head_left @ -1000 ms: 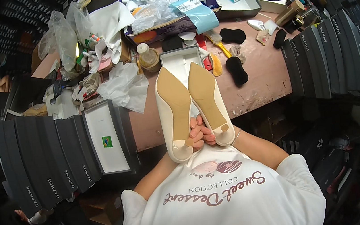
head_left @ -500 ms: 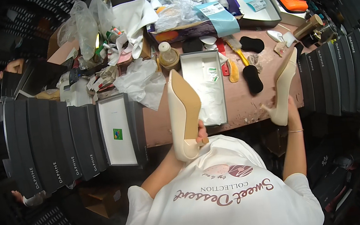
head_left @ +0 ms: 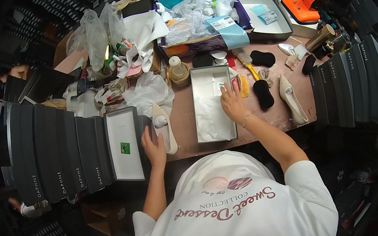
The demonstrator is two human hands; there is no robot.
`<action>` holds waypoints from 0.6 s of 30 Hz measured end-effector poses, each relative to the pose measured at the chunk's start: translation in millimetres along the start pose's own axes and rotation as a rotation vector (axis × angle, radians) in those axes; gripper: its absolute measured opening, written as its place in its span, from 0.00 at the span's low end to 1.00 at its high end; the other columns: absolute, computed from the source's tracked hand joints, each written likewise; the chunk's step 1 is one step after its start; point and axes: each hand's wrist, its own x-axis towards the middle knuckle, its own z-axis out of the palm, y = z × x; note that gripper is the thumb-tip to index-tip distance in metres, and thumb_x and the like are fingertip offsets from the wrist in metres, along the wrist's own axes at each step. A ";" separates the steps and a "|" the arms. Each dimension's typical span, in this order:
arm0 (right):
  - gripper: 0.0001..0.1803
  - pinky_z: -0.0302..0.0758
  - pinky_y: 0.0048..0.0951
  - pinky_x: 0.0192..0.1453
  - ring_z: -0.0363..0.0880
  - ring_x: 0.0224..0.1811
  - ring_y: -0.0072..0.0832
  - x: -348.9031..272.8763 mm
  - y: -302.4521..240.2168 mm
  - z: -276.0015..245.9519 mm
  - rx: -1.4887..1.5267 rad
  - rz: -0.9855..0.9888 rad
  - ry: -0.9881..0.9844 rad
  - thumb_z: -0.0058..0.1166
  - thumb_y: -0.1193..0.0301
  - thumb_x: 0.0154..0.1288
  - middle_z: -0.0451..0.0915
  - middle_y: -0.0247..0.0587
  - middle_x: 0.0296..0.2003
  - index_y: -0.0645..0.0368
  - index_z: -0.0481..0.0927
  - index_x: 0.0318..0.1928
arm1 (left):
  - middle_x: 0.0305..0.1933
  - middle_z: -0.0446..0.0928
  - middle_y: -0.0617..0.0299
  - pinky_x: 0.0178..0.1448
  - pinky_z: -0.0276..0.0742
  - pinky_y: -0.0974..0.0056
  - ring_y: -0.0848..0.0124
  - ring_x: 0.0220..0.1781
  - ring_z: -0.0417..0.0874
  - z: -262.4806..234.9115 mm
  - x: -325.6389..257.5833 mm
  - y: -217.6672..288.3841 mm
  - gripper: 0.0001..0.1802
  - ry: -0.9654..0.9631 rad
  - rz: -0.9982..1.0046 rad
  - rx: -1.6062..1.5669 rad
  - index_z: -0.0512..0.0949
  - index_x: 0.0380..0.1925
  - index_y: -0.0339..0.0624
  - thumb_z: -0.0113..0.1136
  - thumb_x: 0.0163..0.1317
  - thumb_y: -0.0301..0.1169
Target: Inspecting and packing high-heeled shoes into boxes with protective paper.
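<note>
Our left hand [head_left: 154, 147] lies flat w/ fingers together on the shoe [head_left: 162, 127] beside the lid [head_left: 124, 145], steadying it, while right hand [head_left: 232, 103], fingers spread, presses paper [head_left: 213, 119] inside the open box [head_left: 196, 80], 2nd shoe [head_left: 291, 98] well right of those fingertips.

A cream high-heeled shoe [head_left: 164, 128] is lying flat by the table edge; an open white shoe box [head_left: 213, 103] is sitting beside it, white paper inside
</note>
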 end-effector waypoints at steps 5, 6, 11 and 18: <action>0.11 0.72 0.44 0.45 0.81 0.34 0.41 27.1 -21.1 -16.0 0.584 0.204 -0.314 0.51 0.69 0.59 0.82 0.44 0.29 0.64 0.81 0.28 | 0.52 0.74 0.54 0.53 0.74 0.67 0.69 0.50 0.76 16.0 -23.6 80.6 0.29 -0.638 -0.112 -0.418 0.65 0.62 0.36 0.61 0.61 0.29; 0.12 0.71 0.40 0.40 0.80 0.32 0.36 27.0 -24.6 -30.3 0.793 0.253 -0.354 0.52 0.67 0.61 0.81 0.41 0.26 0.64 0.80 0.28 | 0.52 0.74 0.55 0.54 0.74 0.68 0.70 0.51 0.77 31.8 -31.7 96.9 0.31 -0.523 0.027 -0.356 0.64 0.63 0.36 0.62 0.61 0.28; 0.17 0.71 0.21 0.30 0.74 0.28 0.15 38.4 -27.6 -87.8 1.603 0.511 -0.348 0.52 0.60 0.68 0.76 0.31 0.25 0.64 0.77 0.33 | 0.53 0.75 0.58 0.57 0.73 0.64 0.69 0.53 0.77 80.0 -19.3 118.6 0.28 -0.531 -0.102 -0.940 0.61 0.63 0.33 0.55 0.65 0.28; 0.31 0.75 0.33 0.49 0.77 0.43 0.36 -13.6 -35.3 -120.0 1.255 0.265 -0.120 0.68 0.58 0.51 0.78 0.49 0.43 0.65 0.74 0.51 | 0.51 0.75 0.57 0.58 0.74 0.56 0.68 0.52 0.78 57.4 -5.4 115.9 0.15 -0.581 -0.466 -1.345 0.71 0.48 0.36 0.43 0.72 0.35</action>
